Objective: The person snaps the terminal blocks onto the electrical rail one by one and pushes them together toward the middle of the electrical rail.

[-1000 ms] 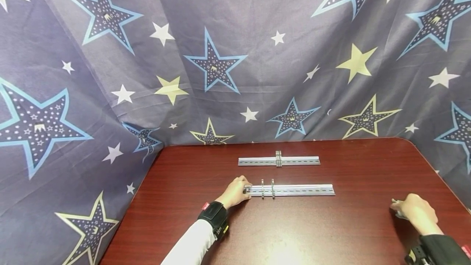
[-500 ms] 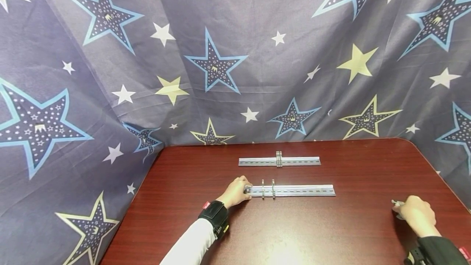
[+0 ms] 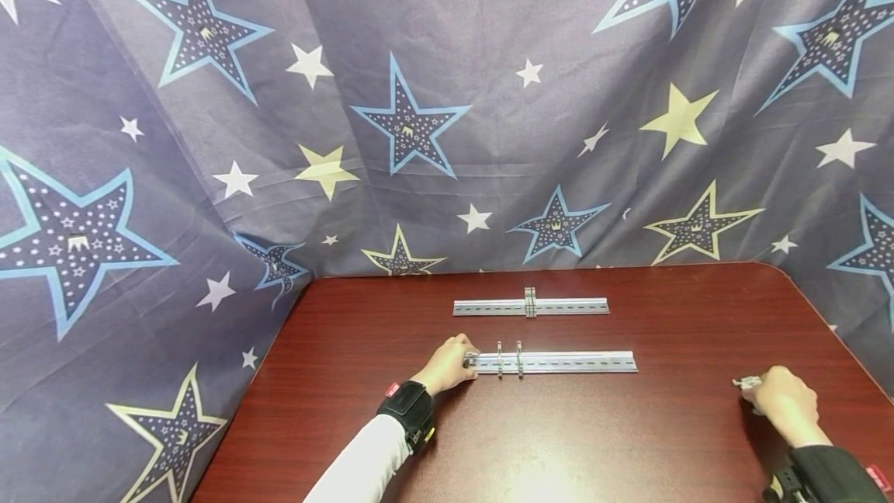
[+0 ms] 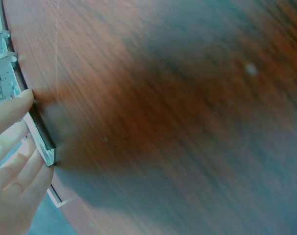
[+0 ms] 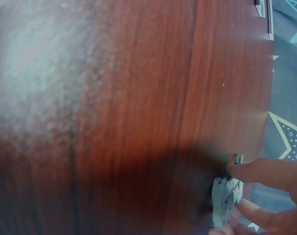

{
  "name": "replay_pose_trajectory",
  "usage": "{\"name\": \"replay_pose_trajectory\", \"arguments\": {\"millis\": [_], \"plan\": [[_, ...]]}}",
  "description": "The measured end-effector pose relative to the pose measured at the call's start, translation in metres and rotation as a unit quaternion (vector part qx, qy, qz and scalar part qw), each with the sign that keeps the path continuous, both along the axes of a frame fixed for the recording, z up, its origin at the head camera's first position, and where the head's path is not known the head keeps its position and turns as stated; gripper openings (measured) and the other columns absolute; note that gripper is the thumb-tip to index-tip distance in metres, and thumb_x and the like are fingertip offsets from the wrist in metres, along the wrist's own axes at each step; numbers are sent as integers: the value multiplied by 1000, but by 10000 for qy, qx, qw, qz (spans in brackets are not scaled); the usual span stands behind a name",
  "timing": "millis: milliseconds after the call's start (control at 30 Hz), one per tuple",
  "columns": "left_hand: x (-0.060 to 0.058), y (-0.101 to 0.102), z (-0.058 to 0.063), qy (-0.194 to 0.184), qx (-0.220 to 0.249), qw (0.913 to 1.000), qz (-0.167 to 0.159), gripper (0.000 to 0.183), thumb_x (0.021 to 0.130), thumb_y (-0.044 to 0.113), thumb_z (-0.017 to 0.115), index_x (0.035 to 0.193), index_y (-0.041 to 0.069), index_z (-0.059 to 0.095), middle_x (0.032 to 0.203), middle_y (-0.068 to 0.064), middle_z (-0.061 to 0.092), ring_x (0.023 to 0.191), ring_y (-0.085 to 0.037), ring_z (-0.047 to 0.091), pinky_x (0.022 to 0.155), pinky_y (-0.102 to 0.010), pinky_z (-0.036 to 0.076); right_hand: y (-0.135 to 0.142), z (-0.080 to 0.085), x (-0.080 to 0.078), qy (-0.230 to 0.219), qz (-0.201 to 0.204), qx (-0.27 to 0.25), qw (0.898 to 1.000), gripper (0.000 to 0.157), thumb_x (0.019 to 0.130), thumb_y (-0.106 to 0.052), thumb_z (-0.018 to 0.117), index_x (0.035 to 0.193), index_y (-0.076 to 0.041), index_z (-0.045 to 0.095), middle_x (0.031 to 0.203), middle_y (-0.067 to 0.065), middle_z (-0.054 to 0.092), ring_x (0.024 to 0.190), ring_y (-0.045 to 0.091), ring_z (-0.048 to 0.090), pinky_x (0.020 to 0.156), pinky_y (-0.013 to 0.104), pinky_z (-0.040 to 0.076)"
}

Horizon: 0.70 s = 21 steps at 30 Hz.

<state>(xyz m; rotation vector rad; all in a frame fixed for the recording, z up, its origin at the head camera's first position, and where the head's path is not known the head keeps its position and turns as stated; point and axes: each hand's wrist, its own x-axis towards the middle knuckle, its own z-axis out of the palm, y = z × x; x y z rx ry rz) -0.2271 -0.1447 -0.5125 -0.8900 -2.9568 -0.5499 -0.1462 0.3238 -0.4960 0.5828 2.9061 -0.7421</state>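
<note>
The nearer slotted metal DIN rail (image 3: 576, 362) lies across the table with two thin grey terminal blocks (image 3: 519, 359) standing apart near its left end. My left hand (image 3: 447, 365) grips that left end. In the left wrist view, thumb and fingers lie on opposite sides of the DIN rail (image 4: 38, 133). Well to the right of the rail, my right hand (image 3: 788, 404) pinches a grey terminal block (image 3: 747, 383) over the table. In the right wrist view this flat, notched terminal block (image 5: 224, 199) sits between thumb and fingers, partly hidden by them.
Behind the nearer rail lies a second DIN rail (image 3: 489, 307), parallel to it, with several terminal blocks (image 3: 530, 303) packed together at its middle. The reddish-brown wooden table (image 3: 628, 441) ends at a star-patterned cloth (image 3: 433, 208) at the back and left.
My right hand has shifted slightly to the left, and more of its terminal block shows beyond the fingers. The left hand and both rails stay put.
</note>
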Motion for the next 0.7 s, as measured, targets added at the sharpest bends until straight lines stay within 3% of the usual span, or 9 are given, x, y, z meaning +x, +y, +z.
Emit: {"name": "replay_pose_trajectory", "arguments": {"millis": [267,500,700], "plan": [[-1,0,0,-11,-40,10000,5,28,65,12,74,91,2,68,86,-9,55,82,-22,52,72,-30,42,-5,3,1,99,-13,-16,9999,27,66,-12,65,72,12,53,70,32,52,68,48,50,55,49,42],[-2,0,0,37,-131,9999,2,29,66,13,74,92,3,68,87,-9,55,83,-22,52,73,-30,42,-5,9,0,366,438,22,9984,11,67,-8,59,65,3,58,61,16,52,57,27,49,48,40,38],[-2,-1,-1,46,-125,9999,-34,29,65,12,74,92,2,68,87,-9,55,82,-22,52,72,-30,42,-7,13,-1,501,702,14,9963,9,68,-7,58,63,0,58,57,9,52,53,19,45,47,35,36]]}}
